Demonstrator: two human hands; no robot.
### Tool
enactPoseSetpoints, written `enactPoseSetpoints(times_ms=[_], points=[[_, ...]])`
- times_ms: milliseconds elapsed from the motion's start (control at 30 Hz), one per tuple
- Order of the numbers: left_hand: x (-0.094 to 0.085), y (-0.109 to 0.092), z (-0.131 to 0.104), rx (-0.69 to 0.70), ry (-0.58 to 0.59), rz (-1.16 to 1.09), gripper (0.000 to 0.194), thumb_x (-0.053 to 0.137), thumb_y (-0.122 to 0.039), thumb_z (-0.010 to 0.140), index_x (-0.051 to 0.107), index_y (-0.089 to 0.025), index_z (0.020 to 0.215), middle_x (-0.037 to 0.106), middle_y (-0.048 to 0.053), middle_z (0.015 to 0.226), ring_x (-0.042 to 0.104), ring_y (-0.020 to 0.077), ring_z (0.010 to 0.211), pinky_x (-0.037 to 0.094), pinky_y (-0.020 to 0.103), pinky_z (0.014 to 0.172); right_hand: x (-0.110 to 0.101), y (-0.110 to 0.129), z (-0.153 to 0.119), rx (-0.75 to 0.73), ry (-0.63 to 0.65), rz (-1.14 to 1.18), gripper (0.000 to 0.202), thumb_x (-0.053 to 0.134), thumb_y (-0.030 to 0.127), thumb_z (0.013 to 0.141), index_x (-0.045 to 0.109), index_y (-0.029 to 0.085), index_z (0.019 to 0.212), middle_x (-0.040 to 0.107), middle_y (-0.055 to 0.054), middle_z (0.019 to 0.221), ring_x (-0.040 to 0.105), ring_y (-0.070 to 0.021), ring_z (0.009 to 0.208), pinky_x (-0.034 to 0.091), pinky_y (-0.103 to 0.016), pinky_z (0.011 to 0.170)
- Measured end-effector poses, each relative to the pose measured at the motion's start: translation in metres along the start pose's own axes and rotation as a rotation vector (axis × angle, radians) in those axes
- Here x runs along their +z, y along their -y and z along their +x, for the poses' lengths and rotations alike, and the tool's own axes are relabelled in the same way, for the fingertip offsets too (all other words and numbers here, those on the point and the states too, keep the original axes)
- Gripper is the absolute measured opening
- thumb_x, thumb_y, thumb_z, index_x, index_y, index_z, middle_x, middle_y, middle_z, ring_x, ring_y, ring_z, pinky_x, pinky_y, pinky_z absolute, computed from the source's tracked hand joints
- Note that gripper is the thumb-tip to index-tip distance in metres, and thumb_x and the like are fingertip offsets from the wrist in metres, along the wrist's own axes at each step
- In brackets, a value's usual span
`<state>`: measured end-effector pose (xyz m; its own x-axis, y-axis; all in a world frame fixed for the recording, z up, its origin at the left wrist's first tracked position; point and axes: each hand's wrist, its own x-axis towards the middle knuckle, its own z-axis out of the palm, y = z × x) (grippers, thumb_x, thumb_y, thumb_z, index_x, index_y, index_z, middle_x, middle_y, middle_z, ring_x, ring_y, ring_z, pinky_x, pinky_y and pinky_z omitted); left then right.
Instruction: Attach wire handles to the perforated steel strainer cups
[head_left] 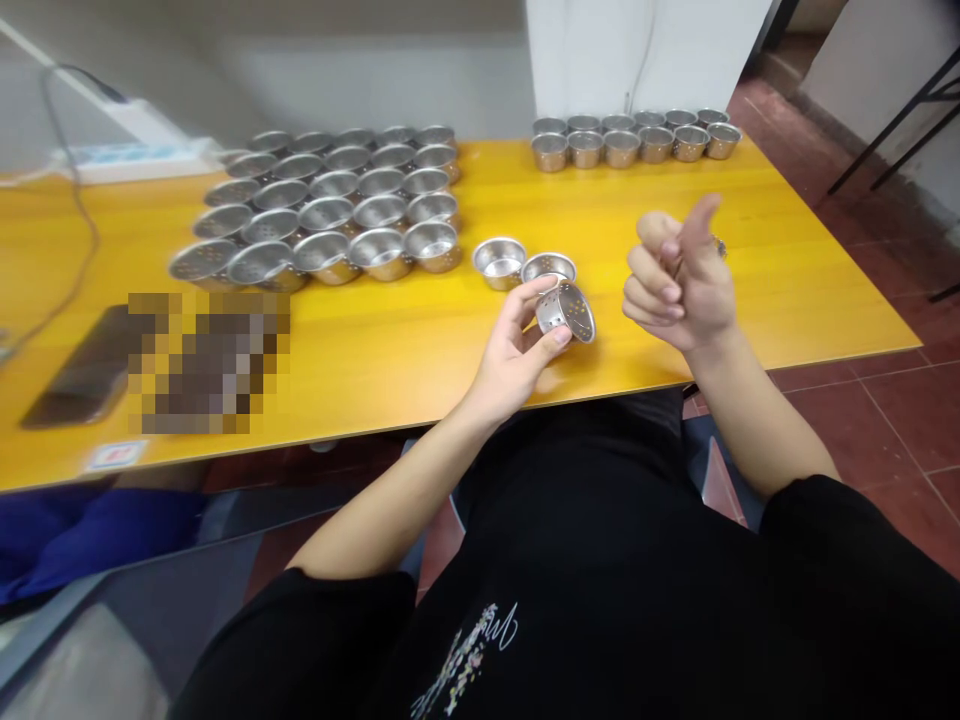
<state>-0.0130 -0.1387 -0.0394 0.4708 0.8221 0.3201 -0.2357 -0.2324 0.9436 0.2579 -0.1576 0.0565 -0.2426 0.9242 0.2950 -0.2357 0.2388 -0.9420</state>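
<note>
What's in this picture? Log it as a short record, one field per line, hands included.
Left hand: the left hand grips a perforated metal cup, tilted
Right hand: the right hand is raised, fingers curled, thumb up; no cup visible in it
Near the left hand: two metal cups side by side
Left group: many metal cups in rows
Far right group: metal cups in two rows
Left side: dark phone-like slab; power strip
Surface: yellow table
Unclear: pixelated patch beside the slab
</note>
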Motion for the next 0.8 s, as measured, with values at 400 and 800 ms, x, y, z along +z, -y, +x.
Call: enactPoseSetpoints(times_ms=[400,800], points=[[0.001,0.006,0.004,-0.017,0.019,-0.131,0.074,0.084,-0.085,0.120,0.052,-0.046,0.173,0.081,0.011,0.173,0.094,0.0334,0.140,0.086,0.053,0.111,0.000,-0.018,-0.005,-0.175,0.228,-0.804,0.116,0.104,0.065,0.101,0.054,0.039,0.203,0.057,-0.017,0.205,0.055,-0.0527,0.185,0.053,-0.077,0.149],[0.010,0.005,-0.003,0.009,0.027,-0.029,0.080,0.087,-0.071,0.123,0.041,-0.042,0.182,0.081,0.013,0.173,0.097,0.0244,0.131,0.080,0.044,0.117,-0.063,0.004,0.028,-0.272,-0.075,-0.986,0.086,0.106,0.037,0.099,0.083,0.029,0.182,0.082,-0.018,0.172,0.082,-0.0441,0.147,0.071,-0.060,0.121]])
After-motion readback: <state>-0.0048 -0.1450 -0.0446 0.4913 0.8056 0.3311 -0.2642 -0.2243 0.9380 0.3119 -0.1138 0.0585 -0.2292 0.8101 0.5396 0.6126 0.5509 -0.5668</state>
